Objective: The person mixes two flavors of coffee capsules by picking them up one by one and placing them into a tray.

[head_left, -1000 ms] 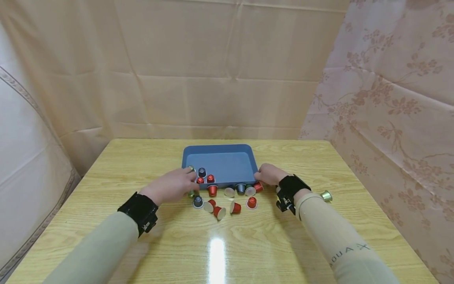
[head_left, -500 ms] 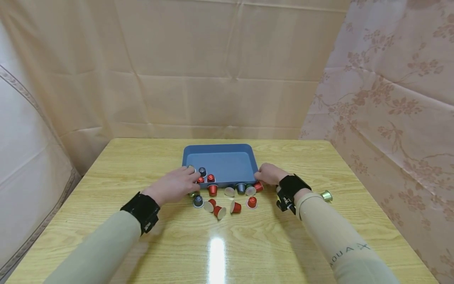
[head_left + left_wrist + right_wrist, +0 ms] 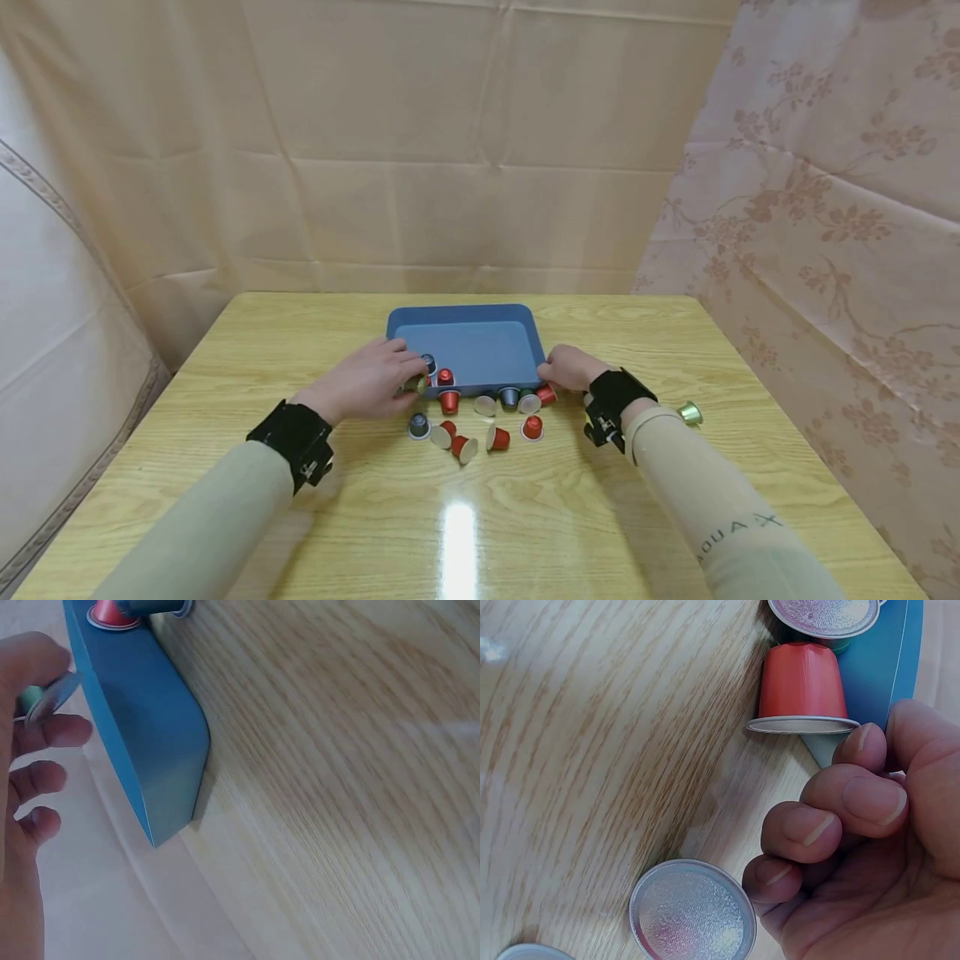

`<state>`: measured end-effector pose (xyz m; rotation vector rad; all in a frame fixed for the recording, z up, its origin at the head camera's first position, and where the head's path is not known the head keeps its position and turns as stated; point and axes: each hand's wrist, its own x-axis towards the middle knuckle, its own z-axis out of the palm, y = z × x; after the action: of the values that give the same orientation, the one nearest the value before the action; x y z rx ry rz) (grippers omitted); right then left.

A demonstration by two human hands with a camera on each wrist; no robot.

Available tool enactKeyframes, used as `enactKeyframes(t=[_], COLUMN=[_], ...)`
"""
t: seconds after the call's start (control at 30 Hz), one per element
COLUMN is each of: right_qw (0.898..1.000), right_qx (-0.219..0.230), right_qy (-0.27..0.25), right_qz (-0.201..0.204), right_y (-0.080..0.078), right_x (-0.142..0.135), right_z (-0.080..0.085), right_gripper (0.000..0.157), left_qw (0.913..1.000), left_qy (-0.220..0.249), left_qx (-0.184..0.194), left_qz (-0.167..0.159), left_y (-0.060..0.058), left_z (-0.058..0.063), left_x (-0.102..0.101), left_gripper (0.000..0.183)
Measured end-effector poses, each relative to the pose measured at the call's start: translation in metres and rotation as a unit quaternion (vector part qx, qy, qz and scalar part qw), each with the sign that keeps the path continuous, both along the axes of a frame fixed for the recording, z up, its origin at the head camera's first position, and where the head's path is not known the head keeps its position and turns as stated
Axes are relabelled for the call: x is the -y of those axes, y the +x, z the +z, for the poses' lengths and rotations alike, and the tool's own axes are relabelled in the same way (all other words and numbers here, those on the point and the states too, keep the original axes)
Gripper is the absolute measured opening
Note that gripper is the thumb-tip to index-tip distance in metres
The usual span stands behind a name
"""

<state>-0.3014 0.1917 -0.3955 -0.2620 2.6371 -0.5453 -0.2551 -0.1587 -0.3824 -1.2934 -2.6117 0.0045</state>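
Observation:
My left hand (image 3: pixel 372 379) pinches a green coffee capsule (image 3: pixel 416 383) above the near left corner of the blue tray (image 3: pixel 480 342). In the left wrist view the capsule's foil lid (image 3: pixel 54 699) shows between thumb and forefinger, and the other fingers are loosely bent. Inside the tray are a dark blue capsule (image 3: pixel 428 364) and a red capsule (image 3: pixel 446 377); my left hand covers the rest of that corner. My right hand (image 3: pixel 573 367) holds the tray's near right corner with curled fingers. Close to its fingertips lies another red capsule (image 3: pixel 802 682).
Along the tray's front wall lie several capsules, among them a red one (image 3: pixel 449 403) and a dark one (image 3: pixel 509 398). Nearer are a dark blue capsule (image 3: pixel 419 425) and several red ones (image 3: pixel 498 438). A green capsule (image 3: pixel 690 414) lies beyond my right forearm.
My left hand has lifted the green capsule from the table in front of the tray and carried it up over the near left corner. My right hand and the tray have stayed put.

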Motion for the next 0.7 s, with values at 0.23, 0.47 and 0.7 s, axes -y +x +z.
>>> enactKeyframes(t=[0.23,0.47,0.7], right_qw=[1.000,1.000,1.000], right_qx=[-0.004,0.002,0.006], right_qy=[0.003,0.005,-0.004], right_qz=[0.003,0.000,0.011], right_y=[0.001,0.000,-0.001], right_x=[0.001,0.000,-0.002], right_z=[0.001,0.001,0.001], right_gripper=[0.035,0.035,0.038], left_qw=[0.9915,0.9749,0.9666], left_qy=[0.063,0.129,0.149], left_qx=[0.071,0.115,0.116], left_qz=[0.089,0.140,0.173], left_y=[-0.007,-0.024,-0.035], left_z=[0.004,0.000,-0.005], left_x=[-0.003,-0.003,-0.004], left_gripper=[0.029,0.029,0.027])
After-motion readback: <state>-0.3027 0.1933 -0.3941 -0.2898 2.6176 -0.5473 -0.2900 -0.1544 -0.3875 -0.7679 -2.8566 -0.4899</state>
